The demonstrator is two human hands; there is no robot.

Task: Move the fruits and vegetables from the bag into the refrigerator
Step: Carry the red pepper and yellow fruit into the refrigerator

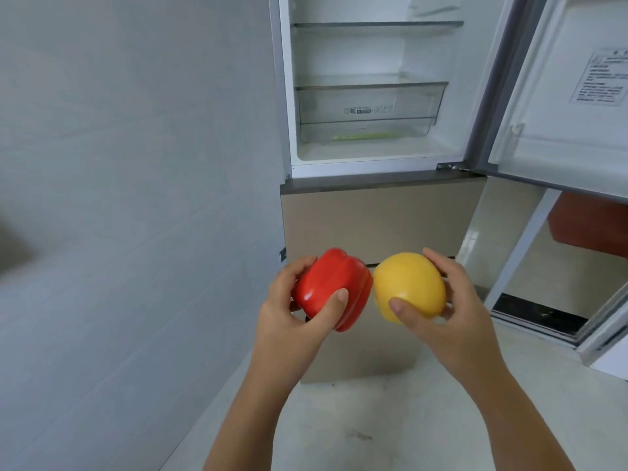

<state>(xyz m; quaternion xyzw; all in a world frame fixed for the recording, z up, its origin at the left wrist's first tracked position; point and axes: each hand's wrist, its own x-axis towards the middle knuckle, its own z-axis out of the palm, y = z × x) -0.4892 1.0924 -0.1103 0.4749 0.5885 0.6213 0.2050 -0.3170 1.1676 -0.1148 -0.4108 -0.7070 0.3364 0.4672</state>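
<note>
My left hand (292,317) grips a red bell pepper (331,283), thumb on its front. My right hand (448,311) grips a yellow bell pepper (413,283) beside it; the two peppers nearly touch. Both are held low, in front of the refrigerator's beige lower drawer front (380,219). Above them the refrigerator (367,154) stands with its upper compartment open. Inside it are a glass shelf (377,25) and a clear crisper drawer (370,107) with something green under it. The bag is not in view.
The open refrigerator door (571,107) swings out to the right, with a label on its inner side. A grey tiled wall (136,164) fills the left. Pale floor (390,419) lies below. A red-brown object (588,226) sits behind the door at right.
</note>
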